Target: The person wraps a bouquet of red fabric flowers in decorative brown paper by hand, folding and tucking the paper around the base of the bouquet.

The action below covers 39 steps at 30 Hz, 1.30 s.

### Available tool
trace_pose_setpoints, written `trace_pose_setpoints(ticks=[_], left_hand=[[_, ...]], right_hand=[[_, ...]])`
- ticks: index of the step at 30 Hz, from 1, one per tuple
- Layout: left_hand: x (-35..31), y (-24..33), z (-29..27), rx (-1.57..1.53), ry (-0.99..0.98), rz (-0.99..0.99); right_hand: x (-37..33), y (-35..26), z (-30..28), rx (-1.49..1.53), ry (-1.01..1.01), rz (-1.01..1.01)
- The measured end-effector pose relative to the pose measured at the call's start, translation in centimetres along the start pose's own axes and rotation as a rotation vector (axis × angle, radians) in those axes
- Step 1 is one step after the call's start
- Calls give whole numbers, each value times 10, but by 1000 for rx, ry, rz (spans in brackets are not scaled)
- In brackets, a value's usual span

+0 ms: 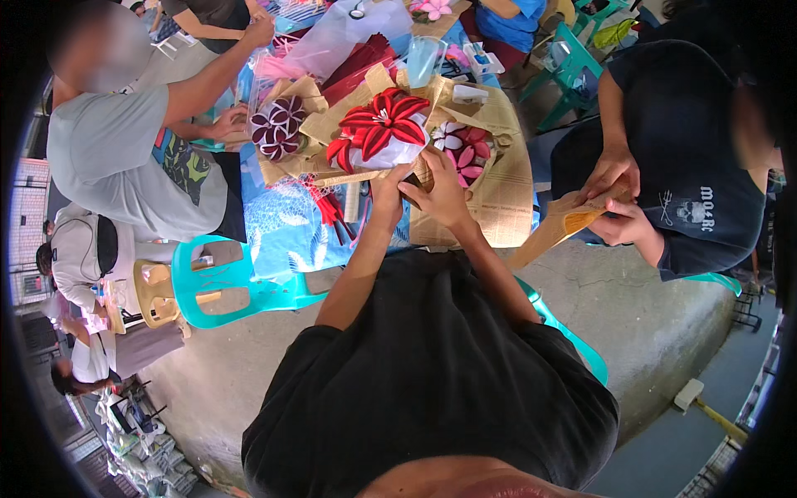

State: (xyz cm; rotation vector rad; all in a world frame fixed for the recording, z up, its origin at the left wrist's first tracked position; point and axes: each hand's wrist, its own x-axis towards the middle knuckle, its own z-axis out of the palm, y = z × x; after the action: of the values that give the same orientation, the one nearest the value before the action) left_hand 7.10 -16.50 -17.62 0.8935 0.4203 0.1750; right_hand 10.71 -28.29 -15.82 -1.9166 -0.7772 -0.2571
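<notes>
A bouquet of red lily-like flowers [388,118] lies at the table's near side, its white inner wrap and brown printed paper [315,126] spread around it. The fingers of my left hand [387,195] are closed on the lower end of that wrapping. Opposite, my right hand [442,192] grips the same lower end from the right. Something dark shows between the two hands, too small to name. Left of it rests a bouquet of dark purple and white flowers [279,126]. A bouquet of pink and white flowers [467,153] is close to my right hand.
Blue patterned cloth [278,228] covers the table, with red strips [330,209] near its front. A person in a grey shirt [116,153] works at left. At right, a person in a dark shirt [685,116] holds brown paper [558,226]. A teal chair [184,282] stands front left.
</notes>
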Motion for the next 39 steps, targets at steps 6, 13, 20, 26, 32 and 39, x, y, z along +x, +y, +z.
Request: trace_pose_setpoints(ticks=[6,13,20,26,32,39], left_hand=[[-3,6,12,-30,-5,15],[9,-8,8,-142,43,43],[10,-10,9,-147,-16,77],[1,0,17,-116,-49,58],[1,3,18,-104,13,76],[3,5,21,-95,79,-10]], right_hand=[[0,-3,2,54,3,45],[1,-4,2,64,-35,26],[3,-4,-1,66,-66,95],[7,-12,-3,-2,-31,119],[9,-14,-4,11,-60,156],[7,-28,-8,-235,77,18]])
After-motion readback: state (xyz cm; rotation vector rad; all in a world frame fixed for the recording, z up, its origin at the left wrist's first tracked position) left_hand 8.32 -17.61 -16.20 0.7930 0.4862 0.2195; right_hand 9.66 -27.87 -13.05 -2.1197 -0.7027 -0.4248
